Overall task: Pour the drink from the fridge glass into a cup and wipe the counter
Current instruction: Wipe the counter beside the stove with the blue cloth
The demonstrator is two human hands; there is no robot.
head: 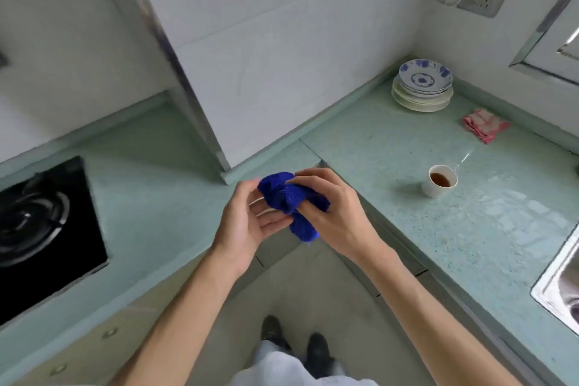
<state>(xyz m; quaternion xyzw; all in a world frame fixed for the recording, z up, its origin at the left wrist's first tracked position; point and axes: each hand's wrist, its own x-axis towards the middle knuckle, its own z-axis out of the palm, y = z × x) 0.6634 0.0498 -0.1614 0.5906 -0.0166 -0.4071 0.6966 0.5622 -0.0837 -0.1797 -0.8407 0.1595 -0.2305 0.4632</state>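
A bunched blue cloth (288, 194) hangs in the air over the inner corner of the pale green counter (470, 216). My right hand (332, 213) grips it from the right, fingers wrapped over the top. My left hand (250, 219) cups it from the left with fingers partly spread, touching the cloth's lower part. A small white cup (440, 180) with brown drink in it stands on the counter to the right, apart from both hands. A wet sheen shows on the counter beside and beyond the cup.
A stack of plates (421, 86) with a blue-patterned one on top sits in the far right corner. A pink folded cloth (485, 124) lies near it. A black stove (40, 229) is at the left, a steel sink (560, 285) at the right edge.
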